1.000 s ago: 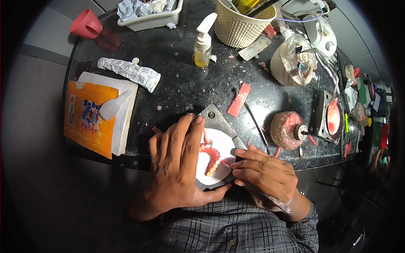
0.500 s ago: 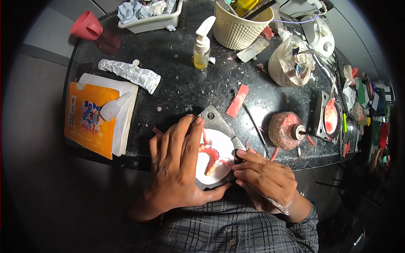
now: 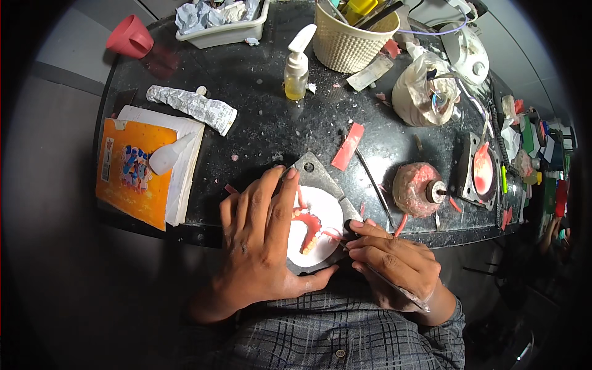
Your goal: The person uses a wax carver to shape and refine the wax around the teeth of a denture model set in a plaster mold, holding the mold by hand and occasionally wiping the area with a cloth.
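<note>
- L hand: fingers spread on metal frame, about unmoved vs. ½ sec ago; prob. steadying.
- Betw. hands, table's near edge: false teeth on white plaster, pink strip to R.
- R hand: pinched thin tool, shifted slightly R; prob. minor repositioning.
- Hidden: teeth's L end, behind L fingers; tool tip unclear.

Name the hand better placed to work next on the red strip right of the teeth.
Probably the right hand: it holds a slim tool near that strip; the left hand grips the dark frame.
</note>
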Available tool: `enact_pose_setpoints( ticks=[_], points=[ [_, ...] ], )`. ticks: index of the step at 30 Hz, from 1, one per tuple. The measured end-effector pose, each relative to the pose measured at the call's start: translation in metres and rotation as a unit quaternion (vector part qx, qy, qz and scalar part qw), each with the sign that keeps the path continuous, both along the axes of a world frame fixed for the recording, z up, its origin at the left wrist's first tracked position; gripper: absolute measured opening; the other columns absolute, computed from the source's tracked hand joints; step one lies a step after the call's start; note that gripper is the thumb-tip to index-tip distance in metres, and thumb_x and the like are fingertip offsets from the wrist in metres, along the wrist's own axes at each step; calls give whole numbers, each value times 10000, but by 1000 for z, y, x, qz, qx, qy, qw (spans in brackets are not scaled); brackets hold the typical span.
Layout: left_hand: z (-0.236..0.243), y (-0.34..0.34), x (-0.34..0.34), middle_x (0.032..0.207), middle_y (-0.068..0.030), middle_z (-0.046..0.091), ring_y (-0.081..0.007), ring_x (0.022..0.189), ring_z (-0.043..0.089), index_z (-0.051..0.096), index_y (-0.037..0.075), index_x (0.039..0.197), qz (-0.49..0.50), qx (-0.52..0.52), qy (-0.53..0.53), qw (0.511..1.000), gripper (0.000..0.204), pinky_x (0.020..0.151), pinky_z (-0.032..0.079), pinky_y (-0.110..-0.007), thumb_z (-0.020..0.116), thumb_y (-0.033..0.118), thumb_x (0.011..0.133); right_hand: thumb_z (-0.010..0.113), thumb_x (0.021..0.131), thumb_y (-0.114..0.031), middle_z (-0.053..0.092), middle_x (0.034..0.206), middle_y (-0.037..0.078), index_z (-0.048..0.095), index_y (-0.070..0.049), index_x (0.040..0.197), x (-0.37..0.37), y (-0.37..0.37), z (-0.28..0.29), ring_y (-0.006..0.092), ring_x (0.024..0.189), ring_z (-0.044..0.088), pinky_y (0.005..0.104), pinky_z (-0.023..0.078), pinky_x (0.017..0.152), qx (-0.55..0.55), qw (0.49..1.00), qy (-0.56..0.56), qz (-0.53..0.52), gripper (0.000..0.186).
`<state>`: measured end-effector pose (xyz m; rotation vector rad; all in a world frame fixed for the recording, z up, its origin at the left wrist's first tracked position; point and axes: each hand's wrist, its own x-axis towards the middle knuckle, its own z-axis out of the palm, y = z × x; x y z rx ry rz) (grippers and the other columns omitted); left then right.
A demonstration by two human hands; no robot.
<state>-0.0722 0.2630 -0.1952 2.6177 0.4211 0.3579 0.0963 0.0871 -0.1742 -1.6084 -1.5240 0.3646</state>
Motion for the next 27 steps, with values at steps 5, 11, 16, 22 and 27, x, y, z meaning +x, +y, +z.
enact_pose_setpoints(
  ticks=[5,11,16,22,27],
  points=[
    [-1,-1,-1,1495,-276,492,-390,1296,543,404,-94,1557,3,-2,-4,1000,1286,1015,390,-527,926,575,591,833,798,92,748,930,204,720,104,985,2,-1,3,368,990,796,449,666,917,-4,1000,5,3,219],
    [0,-3,-1,1496,-278,487,-399,1303,540,408,-91,1555,7,-8,-3,1000,1290,1025,396,-538,945,548,572,832,795,92,749,936,202,718,98,990,1,0,5,355,987,798,440,665,919,-13,1000,1,2,227],
    [0,-5,-1,1495,-279,487,-408,1313,543,408,-80,1554,14,-9,-9,1000,1302,1036,395,-545,957,554,558,843,810,45,764,951,185,733,70,989,3,2,7,346,1002,797,440,662,921,-7,1000,-3,5,211],
    [-1,-5,0,1490,-269,490,-398,1309,541,412,-84,1554,15,-6,-14,1000,1295,1022,399,-544,947,565,568,863,810,-18,777,949,161,753,37,985,2,4,1,351,1020,793,441,661,914,-2,1000,-28,4,214],
    [-2,-5,-1,1492,-274,491,-401,1308,546,413,-77,1552,16,-10,-18,1000,1294,1024,400,-544,950,566,567,862,804,-28,781,954,157,757,31,988,1,6,-1,343,1001,793,422,661,883,4,998,-60,-3,220]
  ],
)
